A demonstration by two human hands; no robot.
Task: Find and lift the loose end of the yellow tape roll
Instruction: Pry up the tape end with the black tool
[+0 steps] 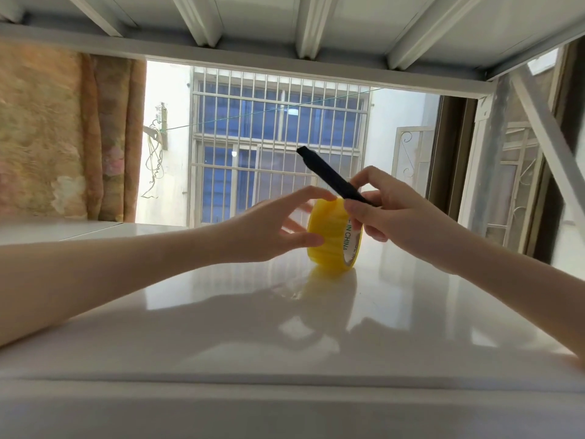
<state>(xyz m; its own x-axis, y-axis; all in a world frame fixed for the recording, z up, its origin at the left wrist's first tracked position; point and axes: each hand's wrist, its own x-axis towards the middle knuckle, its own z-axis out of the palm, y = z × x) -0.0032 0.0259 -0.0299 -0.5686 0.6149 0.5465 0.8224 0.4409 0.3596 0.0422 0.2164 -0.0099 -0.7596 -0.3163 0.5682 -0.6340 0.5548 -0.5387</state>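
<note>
A yellow tape roll (329, 239) stands on its edge on the glossy white table (221, 327), its printed inner core facing right. My left hand (278, 226) holds the roll from the left, thumb low on its face and fingers over the top and behind. My right hand (386, 213) grips a black pen-like tool (332, 177) that slants up to the left, and its lower fingers touch the roll's right rim. No loose tape end shows.
White metal beams (253, 58) of a frame run overhead, with a slanted brace (547, 128) at the right. Behind the table are a barred window (278, 137) and a patterned curtain (63, 131) at the left.
</note>
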